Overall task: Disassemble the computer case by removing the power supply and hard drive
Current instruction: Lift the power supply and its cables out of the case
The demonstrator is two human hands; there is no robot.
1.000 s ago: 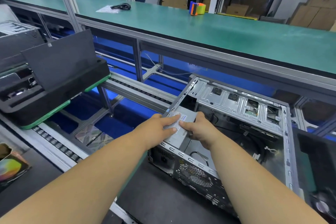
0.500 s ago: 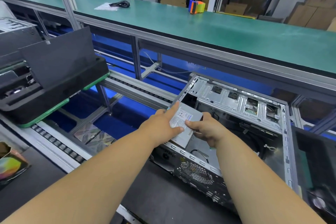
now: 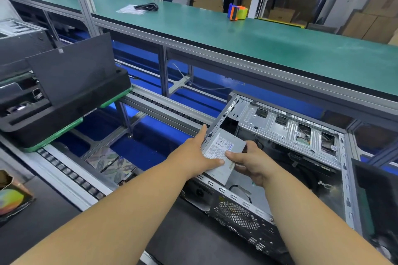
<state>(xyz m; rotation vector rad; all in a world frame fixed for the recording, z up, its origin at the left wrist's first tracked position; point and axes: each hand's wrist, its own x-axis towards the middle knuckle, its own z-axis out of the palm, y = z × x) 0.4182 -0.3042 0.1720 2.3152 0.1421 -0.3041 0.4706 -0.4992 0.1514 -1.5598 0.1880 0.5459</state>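
An open computer case (image 3: 286,131) lies on its side at the right of the head view, with bare metal panels and a perforated rear grille. A grey power supply (image 3: 224,146) with a white label is tilted up at the case's near left corner, partly lifted above the frame. My left hand (image 3: 198,153) holds its left side, index finger stretched along the edge and thumb on the label. My right hand (image 3: 247,161) grips its right side, thumb on the label and fingers curled underneath. The hard drive is not identifiable.
A black foam tray (image 3: 64,112) on a green pallet carries a dark panel at the left, on a roller conveyor (image 3: 71,174). A long green bench (image 3: 237,34) runs behind with a tape dispenser (image 3: 237,12) and a black cable (image 3: 147,6). A black panel (image 3: 374,196) stands right of the case.
Both hands have raised the power supply out of the case corner and tilted it upward. My left index finger now points up along its edge.
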